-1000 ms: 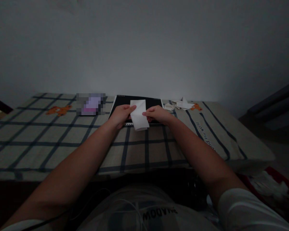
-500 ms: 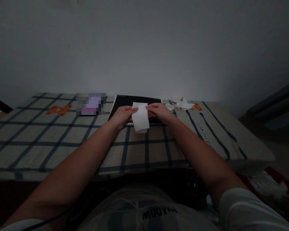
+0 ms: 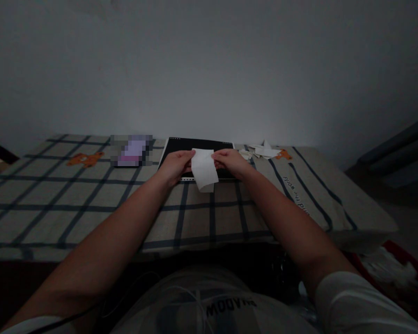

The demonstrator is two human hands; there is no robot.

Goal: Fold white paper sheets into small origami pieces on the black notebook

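Observation:
A small white sheet of paper (image 3: 205, 169) is held up between both hands, its lower end curling and hanging free. My left hand (image 3: 176, 165) pinches its upper left edge between thumb and fingers. On the other side, my right hand (image 3: 230, 161) grips the upper right edge the same way. Beneath the hands lies a black pad (image 3: 202, 143) with punched holes along its edges and white sheets showing at its rim. The fingers behind the paper are partly hidden.
Several scraps of white paper (image 3: 263, 150) lie right of the pad. A purple, pixelated flat object (image 3: 134, 152) sits to the left. All rest on a checked tablecloth (image 3: 101, 199) against a grey wall (image 3: 202, 69). A red container (image 3: 392, 266) with white stuff stands low at right.
My left hand has shifted slightly up along the paper's left edge. The paper's lower end has swung a little to the right and curls more. My right hand stays about the same.

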